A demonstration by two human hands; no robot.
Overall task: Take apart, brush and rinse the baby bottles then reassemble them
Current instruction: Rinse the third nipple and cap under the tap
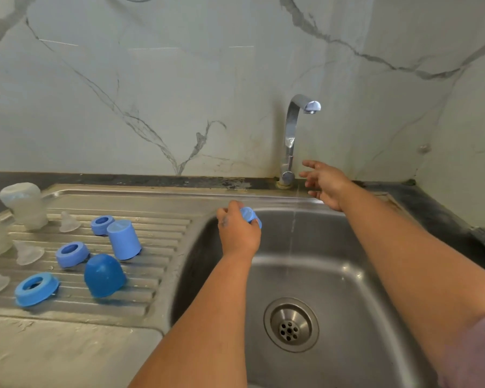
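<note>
The left hand's (237,232) fingers curl round a small light-blue plastic bottle cap (251,215) over the steel sink basin's (347,275) rim; it looks light, stiff and wet-slippery, so its side walls are probably the best hold. The right hand's (324,183) fingers are spread, holding nothing, beside the chrome tap's (290,135) base, a thin stream of water (291,233) falling between.

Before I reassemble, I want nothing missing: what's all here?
Bottles: two, clear, drainboard's far left.
Teats: three, clear, on drainboard.
Rings: three, blue, on drainboard.
Caps: two on drainboard, light blue and darker blue.
Blue part: one, held over sink.
Tap: one, chrome, thin stream running.
Sink: one, steel.
Left hand: grips blue part.
Right hand: open, beside the tap base.
</note>
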